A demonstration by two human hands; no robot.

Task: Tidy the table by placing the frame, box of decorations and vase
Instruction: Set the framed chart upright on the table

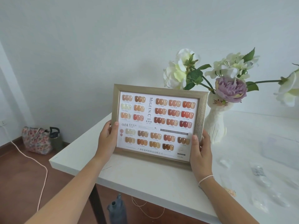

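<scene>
A champagne-coloured frame (pixel 157 123) showing a chart of nail colour samples stands upright near the left end of the white table (pixel 145 180). My left hand (pixel 107 135) grips its left edge and my right hand (pixel 200 149) grips its lower right corner. Just behind the frame's right side stands a white cat-shaped vase (pixel 216 123) with white and purple flowers. A clear plastic box (pixel 279 144) lies faintly visible on the table to the right, apart from both hands.
Several small clear packets and bits (pixel 258 172) lie scattered on the table's right part. On the wooden floor at left sit a floral bag (pixel 36 140) and a dark bottle (pixel 55 138), with a pale cord (pixel 43 172). Another bottle (pixel 117 209) stands under the table edge.
</scene>
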